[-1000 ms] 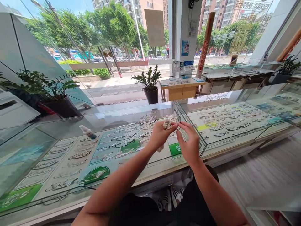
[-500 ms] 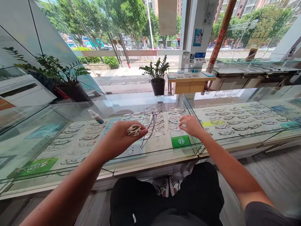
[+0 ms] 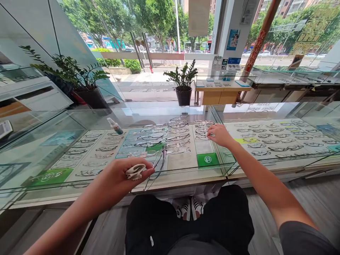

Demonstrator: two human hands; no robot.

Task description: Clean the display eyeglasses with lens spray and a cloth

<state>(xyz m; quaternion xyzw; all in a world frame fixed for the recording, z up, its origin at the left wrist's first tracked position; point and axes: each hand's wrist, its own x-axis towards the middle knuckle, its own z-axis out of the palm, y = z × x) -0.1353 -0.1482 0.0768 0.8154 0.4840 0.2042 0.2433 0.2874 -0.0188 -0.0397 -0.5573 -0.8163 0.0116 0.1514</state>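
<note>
My left hand [image 3: 119,173] is closed, with a bunched pale cloth [image 3: 135,171] in its curled fingers. Between its thumb and fingertips it pinches a pair of eyeglasses [image 3: 159,166], which hangs tilted over the front of the glass counter. Further right, my right hand [image 3: 220,135] reaches low over the counter top. Its thumb and forefinger are pressed together at the end of a thin-framed pair of eyeglasses [image 3: 202,137], the nearest of a short column. The fingers partly hide that end. Several more eyeglasses [image 3: 150,138] lie in rows left of it.
A spray bottle [image 3: 115,126] stands on the glass counter [image 3: 87,117]. Green cards [image 3: 207,160] lie inside the case, and more frames [image 3: 265,135] fill the right section. Potted plants [image 3: 183,95] stand beyond, before the window. A wooden display table [image 3: 223,95] is behind.
My left hand has come down and left with the cloth and eyeglasses. My right hand has moved slightly away from me, and the front pair at its fingertips has shifted the same way.
</note>
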